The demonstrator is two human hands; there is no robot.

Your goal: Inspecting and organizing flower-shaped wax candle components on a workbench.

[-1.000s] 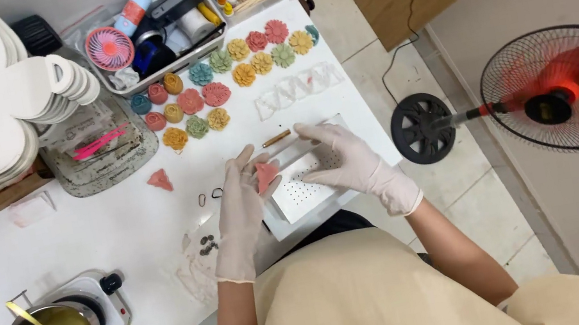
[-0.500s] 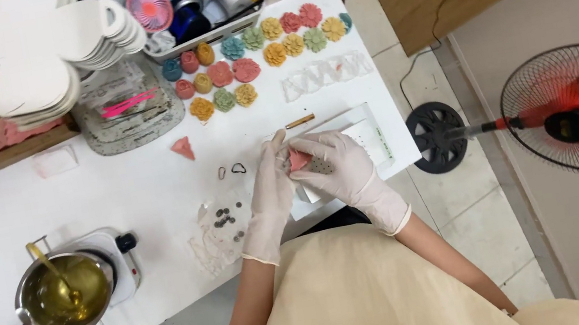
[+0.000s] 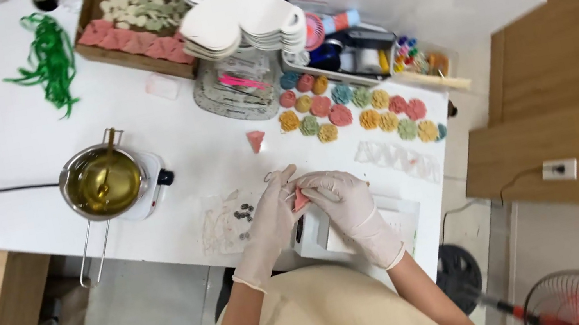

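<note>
Pinching a pink piece (image 3: 300,200) between both gloved hands, left hand (image 3: 273,217) and right hand (image 3: 339,197) (lower centre); many coloured flowers (image 3: 351,108) already finished, this one unfinished.

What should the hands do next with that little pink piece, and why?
Probably set it down on the white table near the rows of colourful flower shapes. The left hand and right hand, both gloved, pinch the small pink piece between them. Another pink piece already lies beside those rows, so there seems room for it.

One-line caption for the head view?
Gloved left hand and right hand hold a small pink piece over a white table.
</note>
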